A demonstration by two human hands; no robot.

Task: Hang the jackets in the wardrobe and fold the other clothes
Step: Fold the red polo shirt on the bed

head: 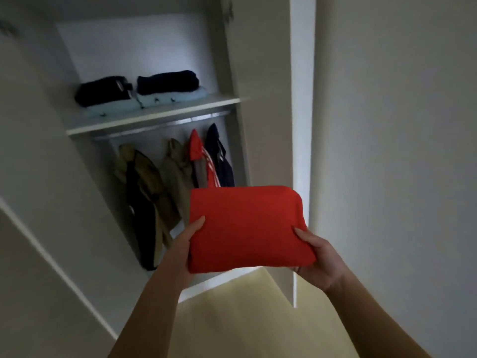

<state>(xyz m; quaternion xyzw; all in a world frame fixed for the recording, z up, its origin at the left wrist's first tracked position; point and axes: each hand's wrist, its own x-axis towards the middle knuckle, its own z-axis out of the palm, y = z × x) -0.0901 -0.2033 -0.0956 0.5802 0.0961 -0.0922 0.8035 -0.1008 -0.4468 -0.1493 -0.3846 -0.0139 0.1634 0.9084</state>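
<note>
A folded red garment [247, 226] is held flat in front of the open wardrobe [160, 120]. My left hand [184, 244] grips its left edge, thumb on top. My right hand [318, 257] grips its right edge, thumb on top and fingers underneath. On the wardrobe shelf [154, 116] lie two stacks of folded clothes [136, 93], dark pieces over pale blue ones. Below the shelf, several jackets hang from the rail [165, 124]: olive and black ones [144, 192], a red one [197, 148] and a navy one [219, 156].
The wardrobe's right door [302, 125] stands open, edge-on, just right of the red garment. Another white panel [51, 228] runs along the left. Pale wooden floor [245, 313] shows below my arms. A plain wall [400, 151] fills the right side.
</note>
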